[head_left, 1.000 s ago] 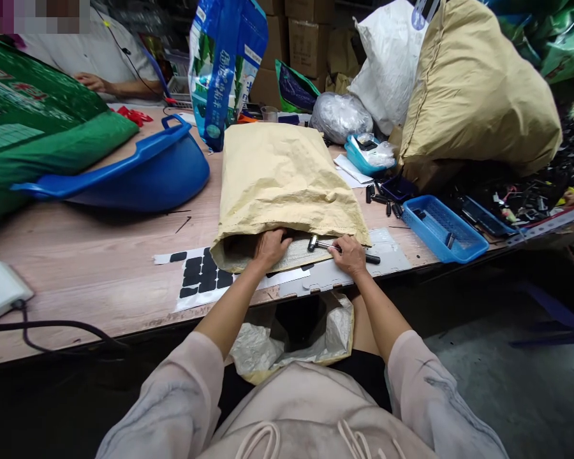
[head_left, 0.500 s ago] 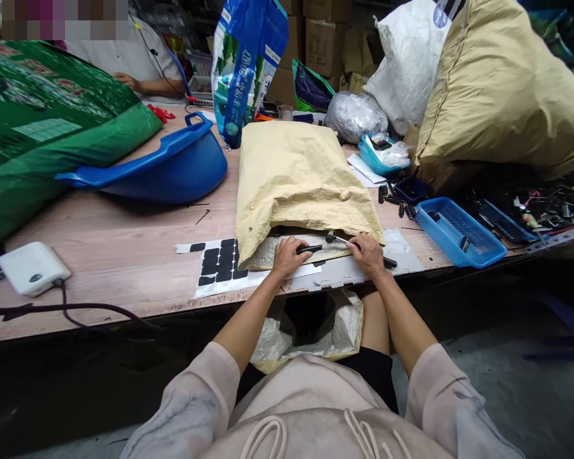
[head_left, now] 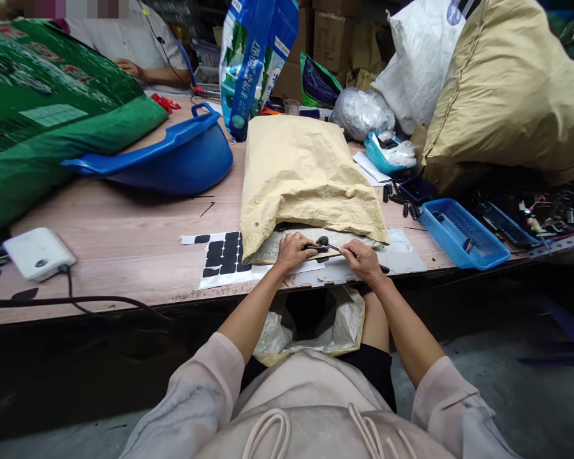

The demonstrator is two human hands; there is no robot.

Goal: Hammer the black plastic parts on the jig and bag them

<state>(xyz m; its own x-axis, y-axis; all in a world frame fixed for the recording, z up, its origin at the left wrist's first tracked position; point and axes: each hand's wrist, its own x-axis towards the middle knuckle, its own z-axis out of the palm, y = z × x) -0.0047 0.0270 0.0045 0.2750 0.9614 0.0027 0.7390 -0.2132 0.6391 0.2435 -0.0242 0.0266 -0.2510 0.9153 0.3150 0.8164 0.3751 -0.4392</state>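
My left hand [head_left: 291, 251] is closed on a small black part [head_left: 314, 248] at the mouth of the tan paper sack [head_left: 306, 178], which lies flat on the wooden table [head_left: 124, 242]. My right hand [head_left: 363, 260] grips the handle of a small hammer [head_left: 330, 244]. The hammer's metal head rests right against the black part, between my two hands. Both hands sit over a grey board under the sack's opening, near the table's front edge.
A sheet of black pads [head_left: 224, 255] lies left of my hands. A blue basin [head_left: 172, 159] and green sack [head_left: 43, 127] fill the left; blue trays [head_left: 463, 233], a big tan bag [head_left: 507, 95] and black parts crowd the right. Another person's hand [head_left: 127, 67] rests far left. A white device [head_left: 38, 254] with cable sits nearby.
My left hand came out of the sack's mouth holding a black part. The hammer in my right hand shifted left until its head met that part.
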